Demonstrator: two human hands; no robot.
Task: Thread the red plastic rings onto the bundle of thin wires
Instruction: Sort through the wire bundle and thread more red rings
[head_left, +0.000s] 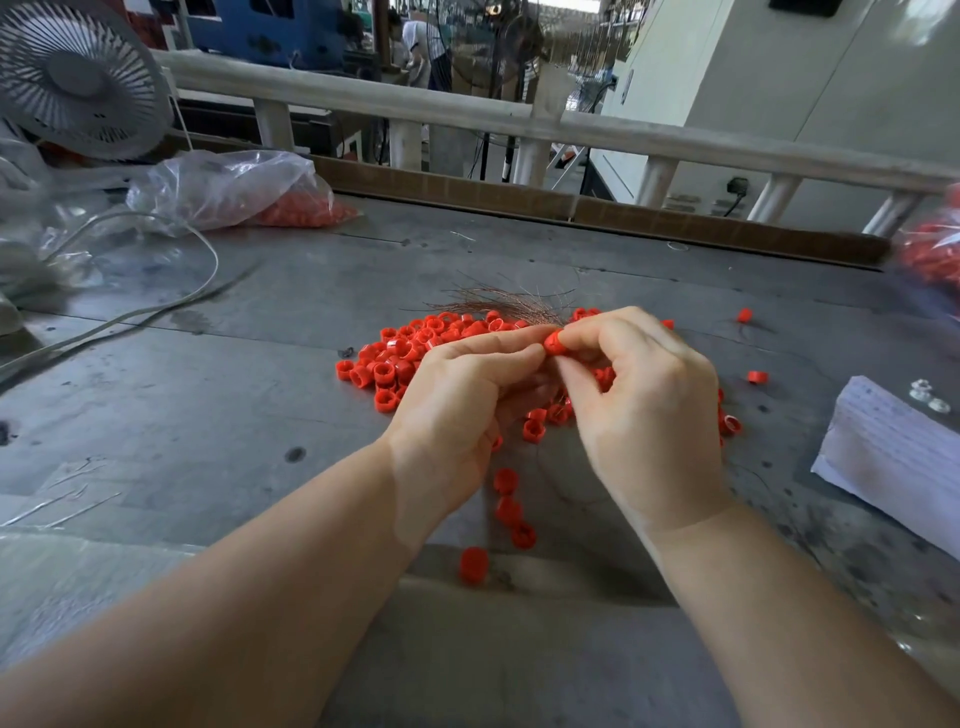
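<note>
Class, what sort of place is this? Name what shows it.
Probably a small factory or workshop: a worn bench heaped with red rings, bagged rings waiting, and machinery beyond the railing.

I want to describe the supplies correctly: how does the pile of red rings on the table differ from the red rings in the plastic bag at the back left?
The pile of red rings lies loose and uncovered on the grey table, spread out, with strays around it; the rings in the plastic bag are packed together under clear film. The pile sits just beyond the hands; the bag lies far off, near the fan. Single rings show clearly in the pile, but blur together in the bag. Both are the same red.
</note>
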